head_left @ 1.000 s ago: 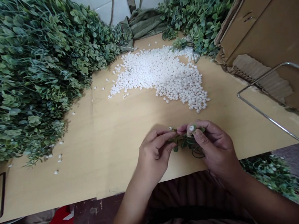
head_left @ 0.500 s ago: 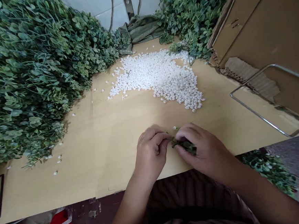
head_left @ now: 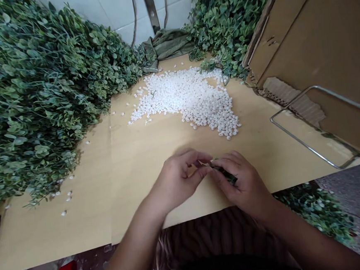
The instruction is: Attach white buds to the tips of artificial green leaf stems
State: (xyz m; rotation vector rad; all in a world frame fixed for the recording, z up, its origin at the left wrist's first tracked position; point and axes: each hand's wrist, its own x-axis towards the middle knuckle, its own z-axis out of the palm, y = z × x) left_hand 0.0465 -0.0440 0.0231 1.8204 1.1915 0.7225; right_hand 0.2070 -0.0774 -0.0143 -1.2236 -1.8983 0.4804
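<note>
Close to the table's front edge, my right hand (head_left: 241, 178) is closed around a small artificial leaf sprig (head_left: 228, 175), most of it hidden by the fingers. My left hand (head_left: 183, 174) meets it from the left, thumb and fingertips pinched together at the sprig's end. Something small and pale shows between those fingertips, too small to name. Beyond both hands lies a spread heap of small white plastic pieces (head_left: 189, 94) on the tan tabletop (head_left: 139, 167).
Artificial foliage is piled along the left (head_left: 39, 92) and at the back right (head_left: 230, 18). A cardboard box (head_left: 322, 40) and a bent metal wire frame (head_left: 305, 144) stand on the right. More foliage (head_left: 320, 211) lies below the table edge. Loose white pieces (head_left: 63, 213) dot the left side.
My left hand has moved right, its fingers now reaching the right fingertips in a looser pinch. My right hand keeps the sprig. The view has shifted slightly.
</note>
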